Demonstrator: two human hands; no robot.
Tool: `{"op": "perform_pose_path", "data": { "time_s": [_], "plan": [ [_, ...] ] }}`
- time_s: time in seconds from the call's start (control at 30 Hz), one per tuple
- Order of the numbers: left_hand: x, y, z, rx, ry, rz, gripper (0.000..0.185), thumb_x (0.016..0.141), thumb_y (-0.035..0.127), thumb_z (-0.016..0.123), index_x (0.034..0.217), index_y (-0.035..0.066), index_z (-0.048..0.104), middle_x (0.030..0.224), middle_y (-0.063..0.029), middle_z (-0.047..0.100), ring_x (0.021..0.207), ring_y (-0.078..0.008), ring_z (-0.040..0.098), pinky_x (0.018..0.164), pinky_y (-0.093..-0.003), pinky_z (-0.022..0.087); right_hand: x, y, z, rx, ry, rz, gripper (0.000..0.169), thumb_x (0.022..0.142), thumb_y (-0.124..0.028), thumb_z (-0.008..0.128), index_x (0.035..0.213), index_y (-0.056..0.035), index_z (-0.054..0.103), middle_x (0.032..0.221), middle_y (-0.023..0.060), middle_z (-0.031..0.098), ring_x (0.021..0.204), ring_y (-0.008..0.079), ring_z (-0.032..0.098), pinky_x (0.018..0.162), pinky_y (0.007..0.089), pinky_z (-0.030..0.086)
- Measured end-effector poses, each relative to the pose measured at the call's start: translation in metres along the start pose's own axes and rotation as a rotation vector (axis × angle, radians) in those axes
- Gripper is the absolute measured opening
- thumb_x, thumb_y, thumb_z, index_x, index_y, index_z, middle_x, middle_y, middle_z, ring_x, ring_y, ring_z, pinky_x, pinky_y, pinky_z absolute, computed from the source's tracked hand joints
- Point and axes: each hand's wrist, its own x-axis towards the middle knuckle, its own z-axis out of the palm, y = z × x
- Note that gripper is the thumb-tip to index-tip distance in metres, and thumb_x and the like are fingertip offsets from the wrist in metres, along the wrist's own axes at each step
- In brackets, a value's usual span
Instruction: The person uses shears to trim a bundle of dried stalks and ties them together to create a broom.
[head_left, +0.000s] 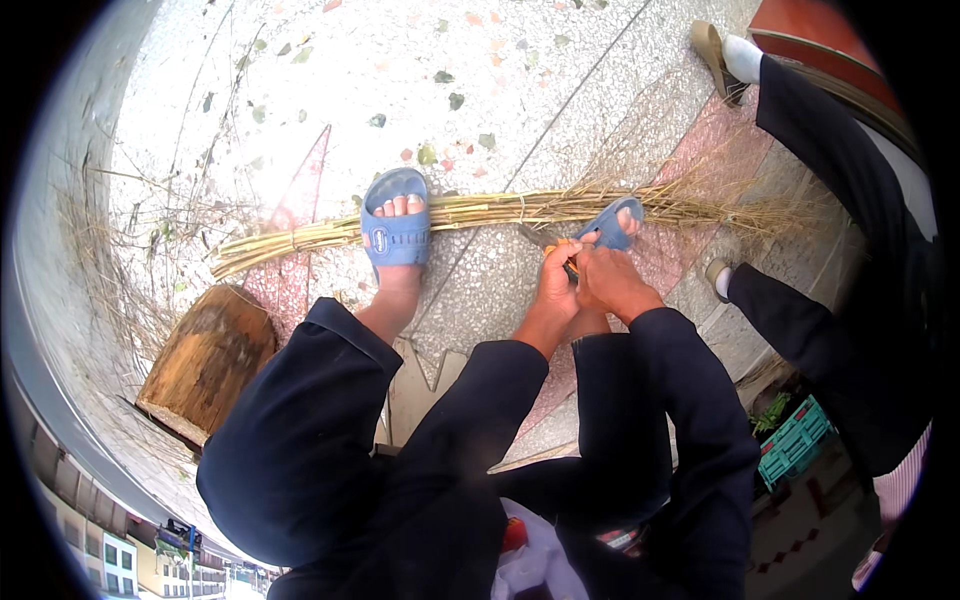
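My left hand (556, 289) grips a cutter-like hand tool with orange-and-black handles (556, 248). Its grey metal jaws (534, 236) point up and left, close to the bundle. Against it, my right hand (611, 277) is closed around the handle end, its fingers partly hidden. A long bundle of dry stalks (476, 211) lies across the ground, bound by a thin tie (523, 206) near the middle and another tie (294, 238) near its cut end. One blue sandal (396, 240) presses on the stalks; the other blue sandal (611, 223) rests by their twiggy end.
An upright-looking log section (210, 360) stands left of my knee. Another person's dark-trousered leg (832, 142) and shoe (716, 60) are at right. A green plastic crate (796, 442) sits lower right. Loose twigs (150, 202) and fallen leaves (427, 154) litter the speckled paving.
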Motion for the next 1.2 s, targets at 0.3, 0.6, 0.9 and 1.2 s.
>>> {"op": "perform_pose_path", "data": {
  "time_s": [0.3, 0.6, 0.9, 1.2],
  "plan": [
    [-0.005, 0.0, 0.006, 0.209, 0.296, 0.046, 0.008, 0.083, 0.005, 0.062, 0.09, 0.003, 0.06, 0.099, -0.0127, 0.068, 0.085, -0.0231, 0.067, 0.077, -0.0387, 0.058, 0.001, -0.006, -0.009, 0.121, -0.231, 0.089, 0.028, 0.079, -0.011, 0.059, 0.095, 0.0103, 0.064, 0.088, 0.034, 0.068, 0.089, 0.0476, 0.07, 0.08, 0.052, 0.055],
    [-0.023, 0.007, 0.01, 0.945, 0.657, 0.128, 0.017, 0.082, 0.012, 0.067, 0.074, -0.001, 0.062, 0.07, -0.0062, 0.06, 0.06, -0.016, 0.058, 0.052, -0.0336, 0.045, -0.011, 0.006, 0.056, 0.542, -0.1, -0.025, 0.027, 0.076, -0.01, 0.064, 0.091, 0.0112, 0.068, 0.087, 0.0282, 0.071, 0.081, 0.0373, 0.072, 0.074, 0.0441, 0.055],
    [-0.023, 0.034, -0.014, 1.028, 0.36, -0.015, 0.024, 0.091, 0.028, 0.07, 0.094, 0.005, 0.064, 0.084, -0.0039, 0.065, 0.073, -0.0167, 0.063, 0.065, -0.0339, 0.05, -0.012, 0.003, 0.084, 0.709, -0.105, 0.181, 0.046, 0.077, -0.008, 0.063, 0.12, 0.0093, 0.057, 0.095, 0.0245, 0.069, 0.089, 0.0346, 0.069, 0.075, 0.0403, 0.053],
    [-0.038, 0.036, -0.013, 0.848, 0.131, -0.088, 0.016, 0.097, 0.026, 0.061, 0.099, 0.01, 0.06, 0.1, -0.0033, 0.064, 0.096, -0.0161, 0.061, 0.087, -0.0363, 0.05, -0.026, -0.03, 0.064, 0.377, -0.003, 0.165, 0.066, 0.079, -0.013, 0.067, 0.134, 0.014, 0.044, 0.128, 0.0328, 0.057, 0.124, 0.0438, 0.055, 0.101, 0.0459, 0.046]
  ]
}}
